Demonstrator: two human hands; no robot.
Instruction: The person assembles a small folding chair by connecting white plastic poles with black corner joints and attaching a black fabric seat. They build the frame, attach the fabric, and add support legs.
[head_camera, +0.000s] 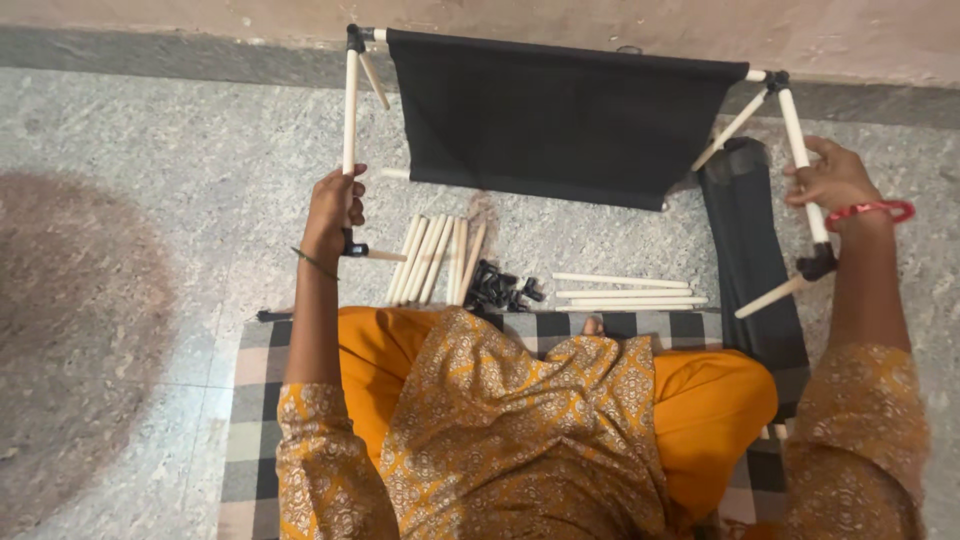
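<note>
**Two hands on a rod-and-fabric frame**

Two hands hold one frame between them in the head view. The left hand (335, 205), at centre left of the frame, is closed around a white side rod (350, 110) that runs up and down the picture, its grip just above a black corner connector (349, 246). The right hand (830, 180), at the right edge, is wrapped around the matching right side rod (803, 150), which slants slightly; a red bangle (872, 210) sits at that wrist. Both grips are shut on the rods.

The frame lies ahead of the person, toward the top of the picture, its long axis running left to right. A black fabric panel (555, 120) hangs from the top bar between the two side rods, so the panel sits midway between the hands, neither one nearer.

On the stone floor (150, 180) below the panel lie a bundle of loose white rods (435, 258), a heap of small black connectors (500, 288), and a few more rods (625, 292) laid crosswise. A folded black fabric piece (750, 250) lies beside the right rod. The person sits on a checked mat (250, 420).
</note>
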